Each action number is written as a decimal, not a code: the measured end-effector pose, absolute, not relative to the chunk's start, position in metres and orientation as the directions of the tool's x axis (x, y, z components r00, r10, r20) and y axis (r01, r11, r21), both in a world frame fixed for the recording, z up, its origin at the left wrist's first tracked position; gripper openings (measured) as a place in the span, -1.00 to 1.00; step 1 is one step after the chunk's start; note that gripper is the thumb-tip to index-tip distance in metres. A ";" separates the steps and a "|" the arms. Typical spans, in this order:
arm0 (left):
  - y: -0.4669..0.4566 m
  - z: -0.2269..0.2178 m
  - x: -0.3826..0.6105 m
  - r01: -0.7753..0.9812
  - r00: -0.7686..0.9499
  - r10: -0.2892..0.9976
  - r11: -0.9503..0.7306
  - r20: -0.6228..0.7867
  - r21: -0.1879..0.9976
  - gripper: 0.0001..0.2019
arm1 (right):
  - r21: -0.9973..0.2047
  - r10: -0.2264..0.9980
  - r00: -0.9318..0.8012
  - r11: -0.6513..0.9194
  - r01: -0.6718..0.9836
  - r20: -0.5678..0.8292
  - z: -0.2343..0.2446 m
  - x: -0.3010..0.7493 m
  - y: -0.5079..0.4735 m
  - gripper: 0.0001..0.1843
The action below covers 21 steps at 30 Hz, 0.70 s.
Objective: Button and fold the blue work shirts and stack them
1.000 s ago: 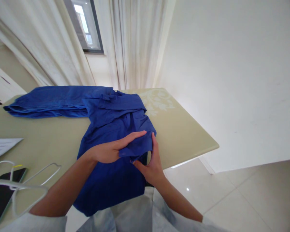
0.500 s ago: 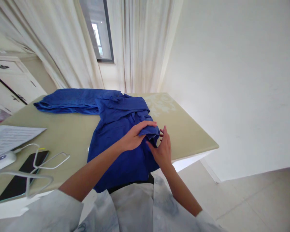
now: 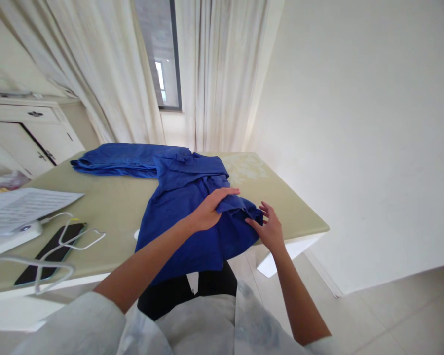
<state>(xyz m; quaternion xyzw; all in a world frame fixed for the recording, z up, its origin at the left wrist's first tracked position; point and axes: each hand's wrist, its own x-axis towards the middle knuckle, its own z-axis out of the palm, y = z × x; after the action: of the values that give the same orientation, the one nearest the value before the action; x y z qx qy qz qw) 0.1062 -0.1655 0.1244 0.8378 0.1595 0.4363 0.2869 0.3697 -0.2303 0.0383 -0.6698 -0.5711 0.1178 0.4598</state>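
A blue garment (image 3: pixel 177 212), probably a shirt, lies spread on the table, its lower edge hanging over the front. My left hand (image 3: pixel 211 207) grips a bunched fold of it, thumb and fingers closed round the cloth. To the right, my right hand (image 3: pixel 269 228) pinches the loose end of the same fold between thumb and fingers, with some fingers raised. The cloth stretches between both hands, just above the tabletop. Part of the left fingers is hidden by the fabric.
Folded blue cloth (image 3: pixel 122 160) lies at the table's (image 3: pixel 299 212) back left. At left are printed paper (image 3: pixel 25 209), a black phone (image 3: pixel 54 251), a white device (image 3: pixel 17 239) and a looping white cable (image 3: pixel 64 268). A white wall (image 3: pixel 355 123) stands at right, curtains (image 3: pixel 225 74) behind.
My right hand has moved to the right, drawing the end of the fold out with it. My left hand stays near the same spot on the cloth. The view has shifted slightly.
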 end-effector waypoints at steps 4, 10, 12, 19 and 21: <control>-0.175 0.115 0.117 0.025 0.504 0.521 -0.806 0.689 0.591 -0.59 | -0.590 0.831 0.270 0.084 0.803 0.486 0.053 0.381 -0.230 -0.52; -0.192 0.108 0.093 0.113 0.785 0.403 -0.840 0.470 0.531 -0.22 | -0.452 0.665 0.315 0.039 0.891 0.677 0.047 0.448 -0.284 -0.48; -0.189 0.101 0.082 0.110 0.903 0.315 -0.826 0.291 0.552 -0.04 | -0.431 0.754 0.230 0.077 0.899 0.615 0.036 0.464 -0.300 -0.46; -0.097 0.075 0.050 0.533 0.637 0.721 -0.667 0.272 0.520 -0.60 | -0.468 0.665 0.244 0.180 0.865 0.706 0.072 0.437 -0.246 -0.65; -0.062 0.068 0.048 0.683 0.489 0.830 -0.556 0.270 0.472 -0.69 | -0.473 0.744 0.100 0.310 0.825 0.661 0.089 0.396 -0.194 -0.66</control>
<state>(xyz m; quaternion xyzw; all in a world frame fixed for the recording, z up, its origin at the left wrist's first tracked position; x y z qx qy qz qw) 0.0484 -0.0624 0.0675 0.8491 0.4455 0.2393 0.1527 0.3960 -0.1935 0.0886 -0.5859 -0.6695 -0.0445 0.4545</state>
